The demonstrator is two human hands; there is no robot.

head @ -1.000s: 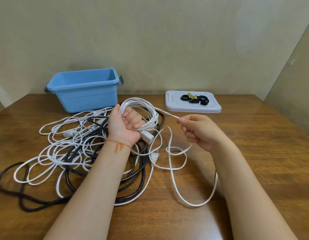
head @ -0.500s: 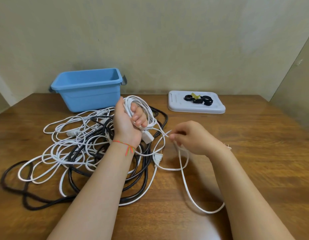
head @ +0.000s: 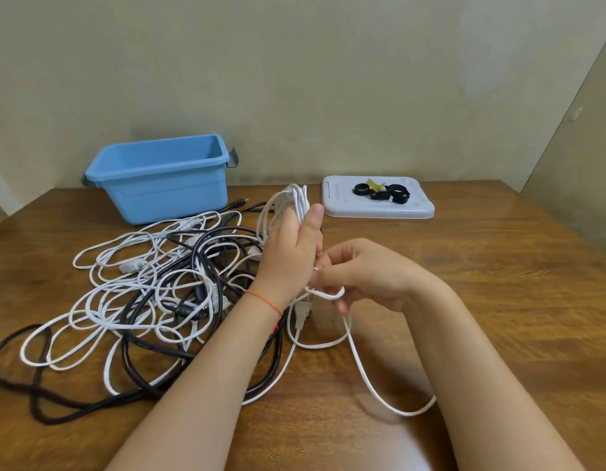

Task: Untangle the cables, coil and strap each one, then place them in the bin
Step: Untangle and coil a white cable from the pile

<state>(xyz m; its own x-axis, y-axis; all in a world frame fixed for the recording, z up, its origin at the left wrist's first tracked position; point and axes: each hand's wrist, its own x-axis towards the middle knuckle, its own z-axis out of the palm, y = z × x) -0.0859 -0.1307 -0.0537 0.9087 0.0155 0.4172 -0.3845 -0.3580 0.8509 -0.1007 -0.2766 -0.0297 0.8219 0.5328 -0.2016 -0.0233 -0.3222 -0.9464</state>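
Left hand grips a white coil (upright) right of the bin. Right hand pinches its loose strand.

The left hand is turning, so its back is now facing us, and it is lifting the white coil up higher. The right hand is moving in close, right beside the left hand, and is bringing a small loop of white cable with it.
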